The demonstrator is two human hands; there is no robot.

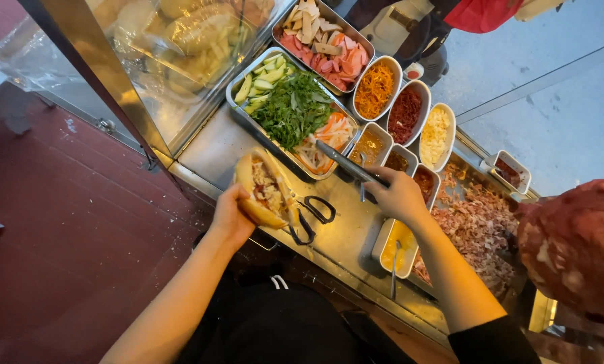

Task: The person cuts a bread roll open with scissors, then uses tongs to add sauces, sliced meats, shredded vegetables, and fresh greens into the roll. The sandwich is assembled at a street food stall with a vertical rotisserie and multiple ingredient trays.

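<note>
My left hand holds an opened bread roll with filling inside, tilted up over the steel counter. My right hand grips metal tongs whose tips reach into the shredded carrot and radish at the near end of a steel tray. The same tray also carries green herbs and cucumber slices.
Black-handled scissors lie by the roll. Small white tubs of sauces and toppings stand beside a tray of sliced meats. Chopped meat and a large meat spit are at right. A glass case stands at left; a person waits beyond.
</note>
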